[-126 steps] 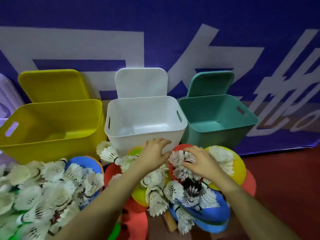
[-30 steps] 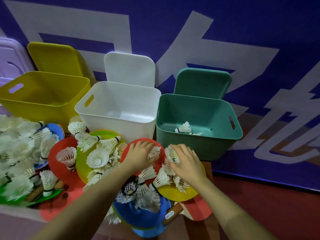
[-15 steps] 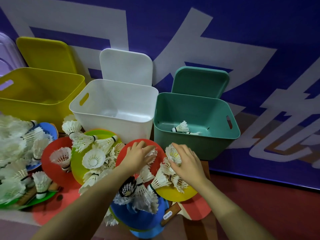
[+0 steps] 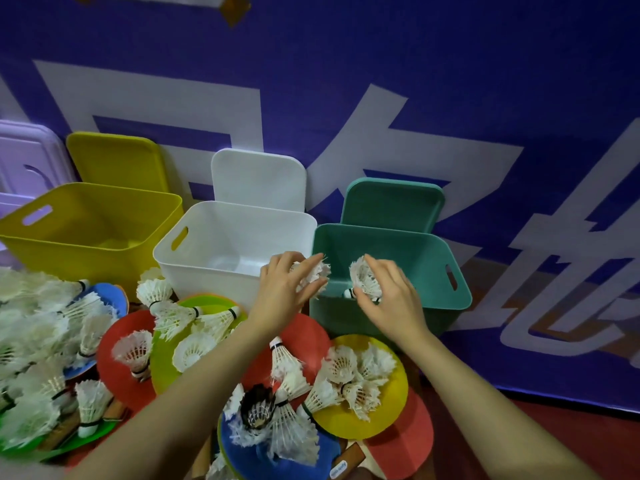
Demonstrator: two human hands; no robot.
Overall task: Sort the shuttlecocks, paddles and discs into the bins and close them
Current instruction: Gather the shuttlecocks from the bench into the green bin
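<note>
Hands (image 4: 282, 292) (image 4: 389, 296) hold shuttlecocks (image 4: 313, 275) over teal bin (image 4: 460, 299).

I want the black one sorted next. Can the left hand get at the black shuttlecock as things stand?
Probably not yet: the left hand is gripping white shuttlecocks. The black shuttlecock lies uncovered on top beside its forearm.

Three open bins (image 4: 239, 244) in a row, left to right; lids (image 4: 258, 180) upright behind each. Shuttlecocks (image 4: 194, 349) lie on discs (image 4: 360, 424) and paddles (image 4: 401, 441) before the bins.
</note>
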